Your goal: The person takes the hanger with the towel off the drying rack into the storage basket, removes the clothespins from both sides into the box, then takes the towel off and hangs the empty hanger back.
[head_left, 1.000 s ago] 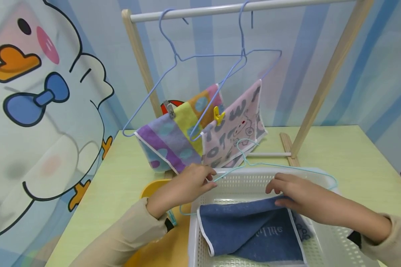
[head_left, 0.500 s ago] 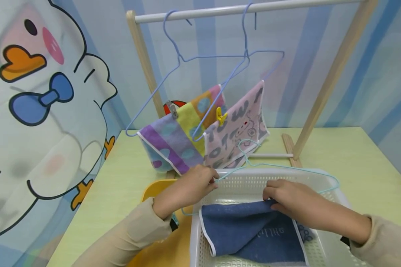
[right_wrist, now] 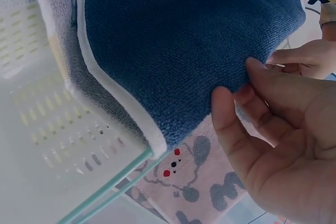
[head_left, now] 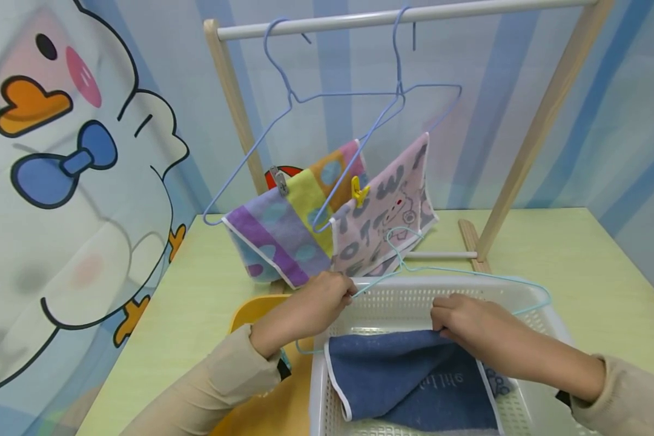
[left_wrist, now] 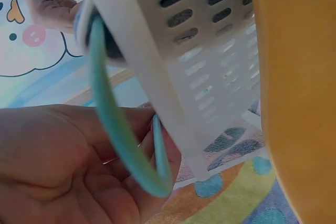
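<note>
My left hand [head_left: 307,312] pinches one arm of a mint-green wire hanger [head_left: 469,272], whose bent end [left_wrist: 113,114] loops close across the left wrist view. A dark blue towel [head_left: 414,381] with white edging is draped over the hanger's lower bar, above a white basket. At the towel's top fold, my right hand [head_left: 482,330] pinches the cloth between thumb and fingers. In the right wrist view the thumb and fingertips press into the blue terry [right_wrist: 194,51], and the hanger wire [right_wrist: 107,184] emerges from the towel's edge.
The white perforated basket [head_left: 317,399] sits beside a yellow-orange basin [head_left: 275,402]. Behind, a rack's bar [head_left: 349,22] carries two blue hangers, with a striped towel [head_left: 283,236] held by a grey clip [head_left: 279,180] and a pink towel [head_left: 378,224] held by a yellow clip [head_left: 358,192].
My right hand has moved slightly left along the towel's top edge, and its fingers have closed on the cloth. My left hand's fingers have tightened on the hanger's arm.
</note>
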The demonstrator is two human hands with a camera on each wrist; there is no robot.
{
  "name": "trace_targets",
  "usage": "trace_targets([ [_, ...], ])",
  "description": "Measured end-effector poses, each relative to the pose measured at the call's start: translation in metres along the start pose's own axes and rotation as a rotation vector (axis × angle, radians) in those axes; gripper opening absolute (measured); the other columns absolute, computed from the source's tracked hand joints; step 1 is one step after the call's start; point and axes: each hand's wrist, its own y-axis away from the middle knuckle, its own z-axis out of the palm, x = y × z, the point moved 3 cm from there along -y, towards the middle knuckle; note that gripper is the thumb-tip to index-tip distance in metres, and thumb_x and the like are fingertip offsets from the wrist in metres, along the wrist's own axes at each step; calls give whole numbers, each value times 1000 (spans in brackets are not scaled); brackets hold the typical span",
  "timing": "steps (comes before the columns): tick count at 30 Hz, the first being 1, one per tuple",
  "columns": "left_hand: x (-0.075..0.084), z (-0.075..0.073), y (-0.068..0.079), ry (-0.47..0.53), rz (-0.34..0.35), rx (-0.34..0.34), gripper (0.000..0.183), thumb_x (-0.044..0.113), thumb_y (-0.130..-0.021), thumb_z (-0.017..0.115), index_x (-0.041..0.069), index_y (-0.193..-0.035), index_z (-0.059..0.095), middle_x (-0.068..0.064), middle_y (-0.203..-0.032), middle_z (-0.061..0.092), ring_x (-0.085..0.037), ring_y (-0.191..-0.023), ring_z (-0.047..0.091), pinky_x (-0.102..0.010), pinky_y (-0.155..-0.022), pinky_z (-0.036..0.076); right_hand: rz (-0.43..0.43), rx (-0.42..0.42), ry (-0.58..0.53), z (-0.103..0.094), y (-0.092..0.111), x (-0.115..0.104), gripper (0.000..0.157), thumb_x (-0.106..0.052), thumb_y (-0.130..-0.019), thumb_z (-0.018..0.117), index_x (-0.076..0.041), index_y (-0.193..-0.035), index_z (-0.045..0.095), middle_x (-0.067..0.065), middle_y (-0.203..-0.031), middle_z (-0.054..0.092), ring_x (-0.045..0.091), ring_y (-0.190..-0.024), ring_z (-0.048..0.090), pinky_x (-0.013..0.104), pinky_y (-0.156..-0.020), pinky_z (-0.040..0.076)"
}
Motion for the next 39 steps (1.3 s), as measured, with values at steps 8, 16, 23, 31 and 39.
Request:
trace_targets([
  [8, -3, 1, -1, 73, -6, 27, 9, -2, -98, 59, -2, -92, 65, -3, -79, 56, -16, -73, 52, -28, -69, 46, -5, 43, -41, -3, 4, 2, 31, 2, -85, 76, -22, -84, 58, -13, -83, 53, 5, -74, 54, 23, -55, 45],
  [16, -3, -3, 4, 138, -54, -8, 18, 2, -101, 56, -6, -116, 64, -12, -104, 65, -21, -90, 56, -34, -83, 50, 39, 57, -143, -12, 10, 5, 30, 5, -86, 73, -20, -93, 60, -12, -93, 56, 3, -81, 54, 23, -64, 50],
  [23, -4, -4, 6, 174, -56, -26, 20, 5, -103, 52, -6, -118, 60, -9, -97, 62, -18, -81, 53, -32, -78, 48, 14, 162, -221, -18, 12, 5, 32, 8, -87, 70, -21, -97, 59, -15, -91, 55, -1, -79, 51, 22, -62, 47],
  [31, -4, -5, 7, 214, -83, -46, 22, 8, -104, 51, -4, -121, 59, -10, -108, 64, -15, -88, 59, -31, -81, 50, 65, 134, -344, -35, 14, 5, 31, 9, -91, 65, -19, -102, 60, -12, -95, 58, 1, -79, 54, 24, -61, 48],
  [39, -3, -4, 7, 265, -97, -51, 21, 8, -105, 49, -3, -120, 58, -4, -93, 62, -13, -71, 53, -30, -71, 47, 77, 175, -424, -48, 20, 3, 31, 10, -94, 61, -18, -107, 60, -8, -98, 58, 1, -68, 51, 23, -52, 47],
])
